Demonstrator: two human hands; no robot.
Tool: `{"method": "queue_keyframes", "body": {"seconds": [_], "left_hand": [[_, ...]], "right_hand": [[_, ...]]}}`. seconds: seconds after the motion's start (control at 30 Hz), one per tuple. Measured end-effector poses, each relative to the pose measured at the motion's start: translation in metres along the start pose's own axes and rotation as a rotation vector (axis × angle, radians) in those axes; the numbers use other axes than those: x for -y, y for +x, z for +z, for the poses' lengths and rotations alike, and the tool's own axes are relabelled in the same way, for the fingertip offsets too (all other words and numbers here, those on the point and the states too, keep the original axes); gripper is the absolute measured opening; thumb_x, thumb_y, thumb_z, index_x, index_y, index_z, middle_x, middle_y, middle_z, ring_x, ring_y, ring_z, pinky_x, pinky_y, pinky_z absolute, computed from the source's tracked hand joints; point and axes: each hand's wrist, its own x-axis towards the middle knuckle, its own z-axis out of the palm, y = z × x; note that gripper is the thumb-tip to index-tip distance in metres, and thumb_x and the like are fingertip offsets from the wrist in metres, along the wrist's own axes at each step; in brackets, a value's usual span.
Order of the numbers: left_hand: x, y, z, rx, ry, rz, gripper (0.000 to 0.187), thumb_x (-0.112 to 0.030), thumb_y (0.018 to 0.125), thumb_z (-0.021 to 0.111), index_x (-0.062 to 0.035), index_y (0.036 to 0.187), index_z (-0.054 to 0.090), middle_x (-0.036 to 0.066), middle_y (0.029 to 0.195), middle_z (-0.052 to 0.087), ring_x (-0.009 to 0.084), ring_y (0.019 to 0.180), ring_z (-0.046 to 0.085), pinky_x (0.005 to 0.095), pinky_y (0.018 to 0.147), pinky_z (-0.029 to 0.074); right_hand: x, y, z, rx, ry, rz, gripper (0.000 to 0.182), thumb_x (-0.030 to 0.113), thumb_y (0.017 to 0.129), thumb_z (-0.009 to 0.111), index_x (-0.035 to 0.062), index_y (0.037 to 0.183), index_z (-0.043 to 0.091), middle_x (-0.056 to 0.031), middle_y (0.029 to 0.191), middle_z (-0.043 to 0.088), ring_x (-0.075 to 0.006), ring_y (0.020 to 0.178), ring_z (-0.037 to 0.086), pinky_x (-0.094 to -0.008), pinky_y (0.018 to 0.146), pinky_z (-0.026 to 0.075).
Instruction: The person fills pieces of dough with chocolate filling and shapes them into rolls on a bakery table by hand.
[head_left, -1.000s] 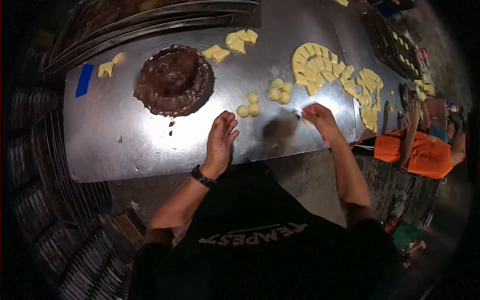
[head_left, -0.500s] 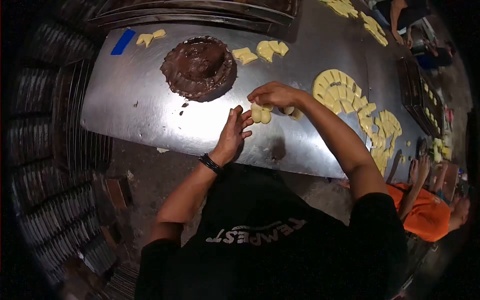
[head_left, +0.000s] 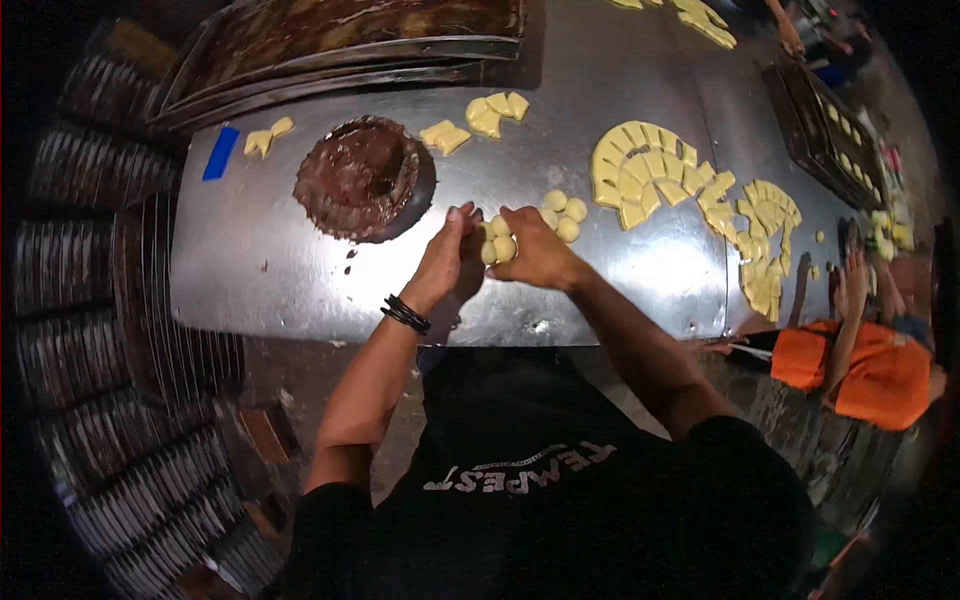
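Several round dough balls (head_left: pixel 498 243) sit in a cluster between my hands on the metal table (head_left: pixel 330 290). My right hand (head_left: pixel 540 250) is curved round the right side of the cluster, fingers and thumb touching it. My left hand (head_left: pixel 446 256) stands on edge at the cluster's left side, its fingers bunched and partly hidden. Just right of my right hand lies a second group of dough balls (head_left: pixel 567 217). The bowl of dark brown paste (head_left: pixel 358 178) is to the left of my left hand.
Flat cut dough pieces (head_left: pixel 640 172) lie to the right, with smaller ones (head_left: pixel 444 137) behind the bowl. A blue scraper (head_left: pixel 220 153) is at the far left. Stacked trays (head_left: pixel 350 45) stand at the back. A person in orange (head_left: pixel 880 375) works at the right.
My right hand has come down from above the dough balls to their right side. My left hand has moved against their left side. The second group of balls now shows more fully. The view has shifted.
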Motion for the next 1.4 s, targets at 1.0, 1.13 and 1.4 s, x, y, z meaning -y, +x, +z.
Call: {"method": "queue_keyframes", "body": {"seconds": [1.0,1.13,1.4], "left_hand": [[-0.139,-0.136,-0.177,0.075,-0.233,0.028,0.046,-0.037,0.095,0.044,-0.0002,0.122,0.048,0.015,0.110,0.060,0.0168,0.083,0.057,0.0279,0.069,0.046],[-0.117,-0.107,-0.115,0.150,-0.260,-0.025,0.048,-0.039,0.095,0.044,-0.0005,0.122,0.049,0.015,0.110,0.059,0.0199,0.092,0.058,0.0323,0.073,0.049],[-0.038,0.048,0.027,0.060,-0.255,-0.049,0.058,-0.050,0.098,0.030,-0.0013,0.121,0.052,0.007,0.109,0.055,0.0191,0.103,0.050,0.0338,0.089,0.039]], "right_hand": [[0.048,0.325,-0.148,-0.311,0.323,0.332,0.069,0.067,0.086,0.039,0.0148,0.129,0.052,-0.0124,0.114,0.059,-0.0231,0.100,0.054,-0.0417,0.078,0.046],[0.030,0.236,-0.169,-0.483,0.334,0.176,0.043,0.040,0.091,0.051,0.0088,0.118,0.060,-0.0069,0.094,0.064,-0.0172,0.087,0.058,-0.0314,0.073,0.048],[-0.059,0.010,-0.107,-0.013,0.106,0.290,0.038,0.020,0.080,0.064,0.0007,0.112,0.057,-0.0096,0.089,0.059,-0.0180,0.082,0.053,-0.0294,0.072,0.044]]}}
